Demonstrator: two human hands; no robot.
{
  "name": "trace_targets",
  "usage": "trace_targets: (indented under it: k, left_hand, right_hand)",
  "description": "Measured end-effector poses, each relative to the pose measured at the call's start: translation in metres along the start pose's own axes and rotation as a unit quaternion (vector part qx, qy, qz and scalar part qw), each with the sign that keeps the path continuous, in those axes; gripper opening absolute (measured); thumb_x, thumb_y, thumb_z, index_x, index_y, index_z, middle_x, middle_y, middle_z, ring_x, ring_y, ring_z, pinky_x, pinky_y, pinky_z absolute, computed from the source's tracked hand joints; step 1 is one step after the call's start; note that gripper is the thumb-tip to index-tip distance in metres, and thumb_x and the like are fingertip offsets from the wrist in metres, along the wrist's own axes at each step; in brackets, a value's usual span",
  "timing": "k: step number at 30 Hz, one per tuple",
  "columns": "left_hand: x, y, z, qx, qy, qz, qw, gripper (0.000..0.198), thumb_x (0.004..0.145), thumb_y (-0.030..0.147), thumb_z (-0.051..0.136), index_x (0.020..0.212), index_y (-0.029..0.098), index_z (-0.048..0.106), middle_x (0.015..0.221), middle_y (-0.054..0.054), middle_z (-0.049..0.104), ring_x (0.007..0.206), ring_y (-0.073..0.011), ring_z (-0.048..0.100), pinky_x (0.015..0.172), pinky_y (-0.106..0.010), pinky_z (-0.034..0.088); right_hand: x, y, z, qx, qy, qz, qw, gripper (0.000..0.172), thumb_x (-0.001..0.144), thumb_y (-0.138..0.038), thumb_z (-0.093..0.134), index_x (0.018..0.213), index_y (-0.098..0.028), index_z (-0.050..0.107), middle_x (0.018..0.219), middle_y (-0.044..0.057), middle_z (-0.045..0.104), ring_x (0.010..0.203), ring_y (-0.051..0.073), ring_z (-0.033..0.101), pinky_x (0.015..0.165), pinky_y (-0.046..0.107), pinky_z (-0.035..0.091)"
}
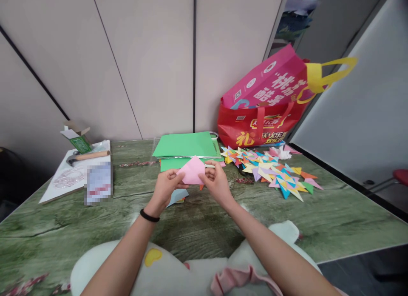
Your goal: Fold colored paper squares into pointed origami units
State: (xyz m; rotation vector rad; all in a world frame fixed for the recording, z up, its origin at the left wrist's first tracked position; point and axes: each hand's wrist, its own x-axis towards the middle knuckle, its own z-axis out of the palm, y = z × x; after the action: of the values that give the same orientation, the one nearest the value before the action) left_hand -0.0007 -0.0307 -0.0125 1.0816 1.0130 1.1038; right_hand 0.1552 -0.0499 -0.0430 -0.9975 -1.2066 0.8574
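A pink sheet of folded paper point(194, 170) is held up above the table, its top corner pointing away from me. My left hand point(170, 183) pinches its left corner between thumb and fingers. On the other side my right hand point(216, 181) grips the right edge, thumb in front and fingers curled behind. Beneath my hands lies a small stack of coloured paper with a light blue sheet point(177, 197) on top. Right behind the pink paper are green sheets point(186, 144), partly in a clear sleeve.
Many folded paper pieces point(270, 168) in mixed colours lie heaped at right. Behind them stand a red bag point(239, 126) and a pink bag point(264, 83). At left, a hammer point(92, 156) and an opened green box point(79, 143) rest on a white board point(60, 185).
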Motion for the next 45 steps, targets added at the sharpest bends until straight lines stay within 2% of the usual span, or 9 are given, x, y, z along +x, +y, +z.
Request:
trace_targets:
  k: [7,14,20,26,30,34,40,42,45]
  left_hand:
    - [-0.002,0.001,0.001,0.008,-0.003,0.006,1.0,0.025,0.056,0.026,0.073,0.067,0.01,0.057,0.05,0.0,0.062,0.044,-0.0097,0.057,0.048,-0.024,0.055]
    - [-0.002,0.002,0.003,0.013,0.001,-0.001,1.0,0.026,0.061,0.027,0.07,0.074,0.012,0.053,0.055,-0.003,0.065,0.053,-0.016,0.065,0.048,-0.024,0.054]
    - [-0.002,0.001,0.0,0.044,0.011,0.027,0.999,0.03,0.057,0.025,0.073,0.078,0.011,0.055,0.059,-0.002,0.065,0.051,-0.0143,0.063,0.047,-0.023,0.052]
    - [-0.002,-0.001,0.0,0.044,0.029,0.002,0.999,0.043,0.058,0.021,0.072,0.093,0.012,0.049,0.052,0.002,0.061,0.045,-0.0149,0.061,0.045,-0.026,0.051]
    - [-0.001,-0.001,0.0,0.058,0.055,0.042,0.996,0.033,0.057,0.022,0.073,0.081,0.013,0.051,0.05,0.003,0.059,0.046,-0.0139,0.06,0.046,-0.027,0.052]
    - [-0.005,0.0,0.004,0.081,-0.017,0.048,0.995,0.023,0.06,0.029,0.072,0.067,0.011,0.059,0.06,-0.005,0.067,0.061,-0.0171,0.065,0.061,-0.029,0.053]
    - [-0.014,0.005,0.014,0.052,-0.174,0.034,0.983,0.034,0.066,0.038,0.066,0.092,0.017,0.066,0.098,-0.007,0.068,0.092,-0.0219,0.062,0.079,-0.033,0.05]
    - [-0.015,0.006,0.016,0.042,-0.188,0.046,0.98,0.031,0.068,0.041,0.063,0.088,0.017,0.067,0.099,-0.006,0.067,0.093,-0.021,0.061,0.081,-0.032,0.049]
    - [-0.014,0.006,0.016,0.02,-0.156,0.044,0.987,0.027,0.067,0.038,0.064,0.082,0.015,0.066,0.092,-0.006,0.068,0.088,-0.0192,0.062,0.08,-0.03,0.048]
  right_hand:
    - [0.001,0.0,-0.002,-0.063,0.014,-0.029,0.997,0.011,0.071,-0.024,0.055,0.08,-0.018,0.053,0.068,0.0,0.055,0.057,0.012,0.053,0.05,0.022,0.043]
    - [-0.002,-0.005,0.0,-0.073,-0.007,-0.014,0.997,0.022,0.067,-0.024,0.058,0.088,-0.017,0.059,0.064,-0.001,0.054,0.052,0.011,0.051,0.045,0.021,0.041]
    - [0.0,-0.003,0.0,-0.005,0.031,-0.027,0.999,0.038,0.065,-0.018,0.059,0.1,-0.019,0.044,0.078,0.002,0.064,0.069,0.016,0.061,0.062,0.027,0.05]
    - [0.0,-0.004,-0.001,-0.062,0.037,-0.041,0.997,0.014,0.069,-0.022,0.056,0.082,-0.016,0.056,0.074,0.003,0.062,0.065,0.015,0.058,0.057,0.025,0.047]
    - [-0.001,-0.008,-0.004,-0.151,0.076,-0.071,0.983,0.017,0.073,-0.019,0.049,0.086,-0.015,0.06,0.077,0.004,0.062,0.064,0.015,0.054,0.055,0.025,0.043]
    - [-0.001,-0.009,-0.006,-0.217,0.082,-0.116,0.966,0.022,0.073,-0.014,0.047,0.088,-0.016,0.063,0.08,0.005,0.061,0.07,0.016,0.054,0.06,0.026,0.043]
    - [-0.005,-0.007,-0.003,-0.211,0.004,-0.161,0.964,0.033,0.069,-0.008,0.05,0.098,-0.019,0.06,0.081,0.004,0.062,0.069,0.016,0.056,0.058,0.026,0.046]
    - [-0.007,-0.008,-0.002,-0.232,-0.02,-0.178,0.956,0.037,0.067,-0.007,0.052,0.101,-0.02,0.059,0.083,0.005,0.062,0.071,0.017,0.056,0.059,0.027,0.047]
    - [-0.008,-0.009,-0.001,-0.265,-0.053,-0.208,0.94,0.041,0.068,-0.009,0.054,0.107,-0.023,0.057,0.09,0.005,0.063,0.076,0.018,0.056,0.066,0.03,0.047]
